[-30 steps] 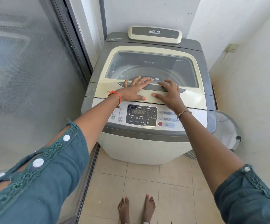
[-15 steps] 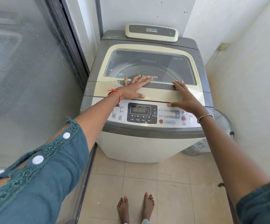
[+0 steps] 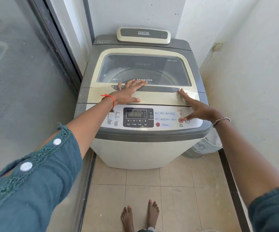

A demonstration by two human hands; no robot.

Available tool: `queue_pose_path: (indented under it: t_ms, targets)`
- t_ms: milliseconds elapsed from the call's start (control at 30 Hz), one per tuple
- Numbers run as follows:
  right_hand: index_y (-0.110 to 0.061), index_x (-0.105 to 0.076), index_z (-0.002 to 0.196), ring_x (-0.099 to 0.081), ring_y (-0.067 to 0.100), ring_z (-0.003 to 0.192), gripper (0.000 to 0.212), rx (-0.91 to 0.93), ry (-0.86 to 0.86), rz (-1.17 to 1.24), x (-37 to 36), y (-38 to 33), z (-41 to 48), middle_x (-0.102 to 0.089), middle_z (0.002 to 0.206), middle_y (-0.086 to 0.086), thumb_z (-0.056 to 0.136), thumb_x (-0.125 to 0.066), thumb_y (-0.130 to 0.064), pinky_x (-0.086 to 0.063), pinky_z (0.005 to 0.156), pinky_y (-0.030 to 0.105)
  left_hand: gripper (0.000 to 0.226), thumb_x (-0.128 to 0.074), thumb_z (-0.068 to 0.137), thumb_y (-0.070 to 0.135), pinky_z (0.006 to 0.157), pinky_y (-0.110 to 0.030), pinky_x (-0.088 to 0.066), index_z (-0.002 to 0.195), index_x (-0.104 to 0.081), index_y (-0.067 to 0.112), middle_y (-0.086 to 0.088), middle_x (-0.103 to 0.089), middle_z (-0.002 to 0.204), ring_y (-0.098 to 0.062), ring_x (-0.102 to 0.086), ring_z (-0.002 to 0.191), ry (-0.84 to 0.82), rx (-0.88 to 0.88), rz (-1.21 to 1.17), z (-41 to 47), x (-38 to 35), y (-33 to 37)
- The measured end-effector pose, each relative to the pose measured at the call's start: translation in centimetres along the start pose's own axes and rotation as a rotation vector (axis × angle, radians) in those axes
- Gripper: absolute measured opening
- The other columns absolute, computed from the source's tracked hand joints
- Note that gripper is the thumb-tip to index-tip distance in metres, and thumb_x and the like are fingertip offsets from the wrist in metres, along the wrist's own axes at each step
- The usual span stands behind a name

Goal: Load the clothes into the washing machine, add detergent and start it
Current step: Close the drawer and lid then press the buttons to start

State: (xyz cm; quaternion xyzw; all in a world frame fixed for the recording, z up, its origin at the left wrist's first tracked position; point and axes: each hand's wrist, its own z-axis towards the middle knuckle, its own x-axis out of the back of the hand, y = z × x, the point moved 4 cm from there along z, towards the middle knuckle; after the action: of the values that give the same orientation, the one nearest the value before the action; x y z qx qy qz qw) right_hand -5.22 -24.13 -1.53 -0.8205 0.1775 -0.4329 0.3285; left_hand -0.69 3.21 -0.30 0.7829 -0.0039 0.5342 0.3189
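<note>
Hands on the closed washing machine (image 3: 135,153).
Left hand (image 3: 127,93) flat, fingers (image 3: 138,83) straight, on the lid handle (image 3: 160,89); right hand (image 3: 199,109) fingers spread, holding nothing, thumb just beside the near-right start button (image 3: 180,120).

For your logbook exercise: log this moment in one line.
lid shut | left hand flat on lid | right hand thumb by Start/Pause button

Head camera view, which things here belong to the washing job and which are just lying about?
Job:
washing machine, lid shut
left hand, flat on the lid
right hand, thumb by the Start/Pause button

Just there:
white bag on the floor beside the machine
wall socket
glass door
</note>
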Motion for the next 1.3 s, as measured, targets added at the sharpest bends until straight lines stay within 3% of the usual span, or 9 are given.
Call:
queue_pose_path:
  t_ms: [200, 500, 700, 1100, 1200, 1300]
  targets:
    - [-0.038, -0.002, 0.147, 0.013, 0.002, 0.142, 0.12, -0.003, -0.061, 0.095, -0.3, 0.6, 0.3, 0.015, 0.154, -0.019, 0.066, -0.07, 0.02, -0.006, 0.119, 0.036, 0.077, -0.056, 0.091, 0.022, 0.108, -0.057, 0.016, 0.148, -0.006, 0.038, 0.009, 0.0, 0.158, -0.017, 0.01, 0.145, 0.011, 0.002, 0.001, 0.0, 0.0, 0.1]
    - [-0.04, -0.001, 0.146, 0.017, 0.0, 0.14, 0.124, -0.021, -0.131, 0.099, -0.1, 0.9, 0.6, 0.019, 0.152, -0.021, 0.063, -0.065, 0.027, -0.003, 0.118, 0.037, 0.077, -0.057, 0.091, 0.022, 0.108, -0.058, 0.016, 0.148, -0.008, 0.037, 0.008, -0.001, 0.158, -0.018, 0.01, 0.145, 0.018, 0.008, -0.01, 0.1, 0.0, 0.0]
    - [-0.039, 0.001, 0.146, 0.015, 0.002, 0.141, 0.124, -0.022, -0.118, 0.031, -0.2, 0.8, 0.5, 0.019, 0.154, -0.018, 0.064, -0.068, 0.023, -0.002, 0.119, 0.038, 0.076, -0.057, 0.091, 0.021, 0.108, -0.055, 0.015, 0.148, -0.009, 0.038, 0.008, -0.004, 0.158, -0.017, 0.007, 0.145, 0.035, 0.01, -0.001, 0.1, 0.0, 0.2]
    - [-0.039, -0.001, 0.146, 0.01, 0.01, 0.144, 0.119, -0.063, -0.003, 0.077, -0.7, -0.7, -0.3, 0.015, 0.155, -0.016, 0.067, -0.054, 0.031, -0.01, 0.118, 0.041, 0.075, -0.055, 0.091, 0.021, 0.108, -0.054, 0.015, 0.148, -0.009, 0.038, 0.006, -0.003, 0.158, -0.019, 0.006, 0.145, 0.041, 0.031, 0.024, -0.3, -0.1, 0.6]
    - [-0.039, -0.002, 0.146, 0.014, 0.005, 0.143, 0.114, -0.058, 0.045, 0.112, -1.2, -0.7, -0.3, 0.014, 0.155, -0.018, 0.067, -0.048, 0.029, 0.0, 0.117, 0.041, 0.075, -0.055, 0.091, 0.021, 0.108, -0.054, 0.014, 0.148, -0.009, 0.038, 0.007, -0.003, 0.158, -0.019, 0.006, 0.145, 0.04, 0.027, 0.027, -0.4, 0.0, 0.6]
    - [-0.034, -0.003, 0.147, 0.014, 0.005, 0.142, 0.102, -0.001, 0.112, 0.089, -1.8, -0.8, -0.1, 0.011, 0.156, -0.015, 0.074, -0.058, 0.013, 0.012, 0.117, 0.043, 0.075, -0.055, 0.091, 0.021, 0.108, -0.055, 0.014, 0.148, -0.009, 0.038, 0.007, -0.003, 0.158, -0.019, 0.006, 0.145, 0.037, 0.029, 0.026, -0.4, 0.0, 0.5]
